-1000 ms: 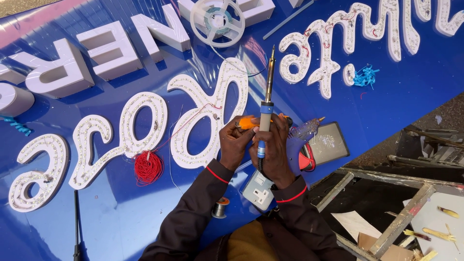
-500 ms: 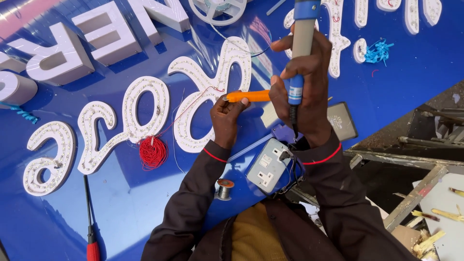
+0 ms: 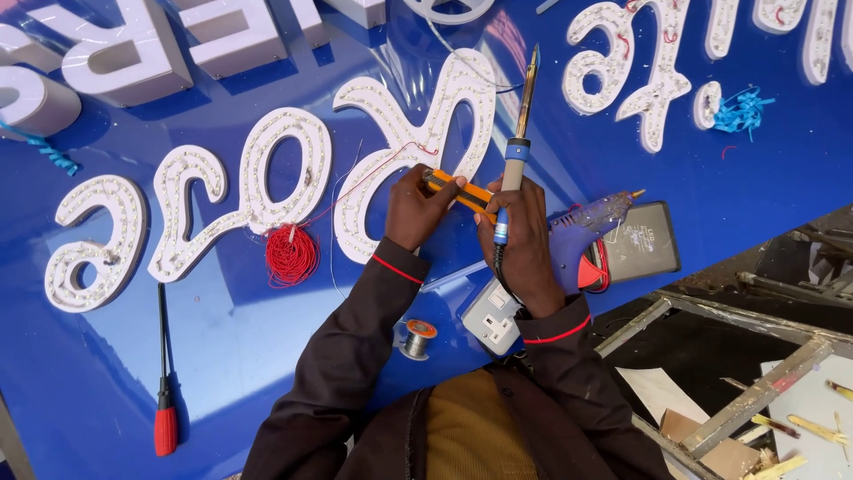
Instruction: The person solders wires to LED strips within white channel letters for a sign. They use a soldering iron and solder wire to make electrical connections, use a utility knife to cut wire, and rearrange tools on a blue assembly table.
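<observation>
My left hand (image 3: 416, 206) grips the near end of an orange utility knife (image 3: 464, 192). My right hand (image 3: 524, 240) holds the other end of the knife and also a soldering iron (image 3: 518, 142) with a blue collar, its tip pointing away from me. Both hands hover over the blue sign board (image 3: 222, 347), just beside a white script letter (image 3: 409, 147) studded with small lights. A thin red wire runs from that letter to a red wire coil (image 3: 290, 255).
A blue glue gun (image 3: 582, 236) and a dark flat box (image 3: 641, 242) lie right of my hands. A white socket block (image 3: 491, 318), a solder spool (image 3: 416, 338) and a red-handled screwdriver (image 3: 164, 391) rest on the board. Metal frame bars (image 3: 755, 391) lie off the right edge.
My right hand has come down from its raised position with the soldering iron and joined my left hand on the orange knife. The view has shifted slightly.
</observation>
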